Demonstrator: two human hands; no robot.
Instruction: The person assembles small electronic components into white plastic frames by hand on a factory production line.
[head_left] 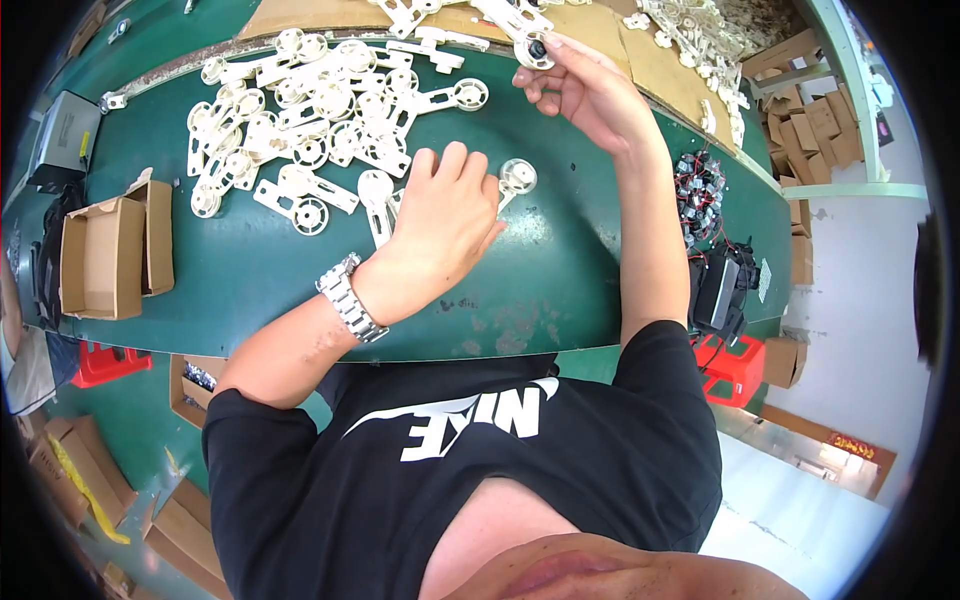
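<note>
My left hand (445, 215), with a metal-band watch (350, 298) at the wrist, is curled over the green table. From behind its fingers sticks out a white plastic arm with a round hub (518, 176); the fingertips themselves are hidden. Farther off and to the right, my right hand (600, 100) pinches another white plastic arm (512, 16) at its ring-shaped end, which has a dark centre. A heap of similar white plastic arms (310, 105) lies beyond my left hand. One loose arm (376, 200) lies right beside that hand.
Cardboard (660, 70) with more white parts covers the far side. At the right lie a bundle of small wired components (700, 195) and a black device (722, 285). An open cardboard box (100, 260) and a grey metal box (66, 138) stand left. A red stool (735, 370) is below the table.
</note>
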